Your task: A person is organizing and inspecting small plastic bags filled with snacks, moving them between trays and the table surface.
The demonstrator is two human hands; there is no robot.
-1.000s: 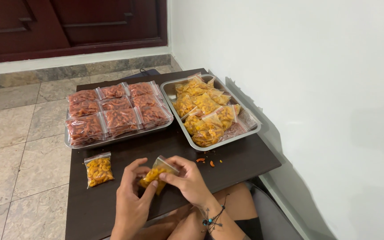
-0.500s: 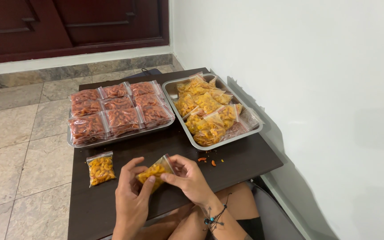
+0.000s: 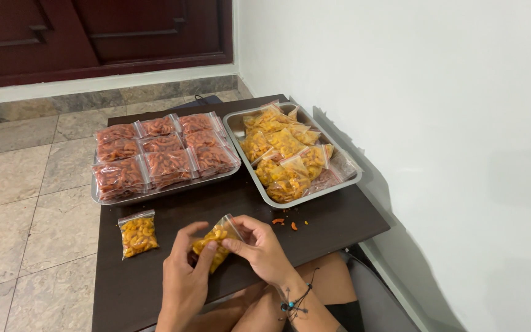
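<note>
Holding a small clear zip bag of yellow-orange snacks (image 3: 216, 241) just above the near edge of the dark brown tabletop (image 3: 339, 218), both hands pinching it: left hand (image 3: 185, 280) gripping the lower end, right hand (image 3: 262, 246) gripping the top corner, a dark cord bracelet with beads (image 3: 293, 302) at that wrist. Lying flat to the left, a second filled bag of yellow snacks (image 3: 136, 233), apart from the hands. Scattered just beyond the right hand, a few orange crumbs (image 3: 284, 222). Farther back, two metal trays side by side: left tray (image 3: 167, 192) packed with rows of bags of reddish snacks (image 3: 164, 154), right tray (image 3: 305, 200) heaped with bags of yellow snacks (image 3: 281, 154). Low tabletop standing on a beige tiled floor (image 3: 13, 184), pushed near a plain white wall (image 3: 431, 92) on the right. Behind, a dark red-brown wooden door (image 3: 93, 31) above a pale skirting and a grey stone strip (image 3: 93, 101). Bare knees (image 3: 321, 283) showing under the near edge.
</note>
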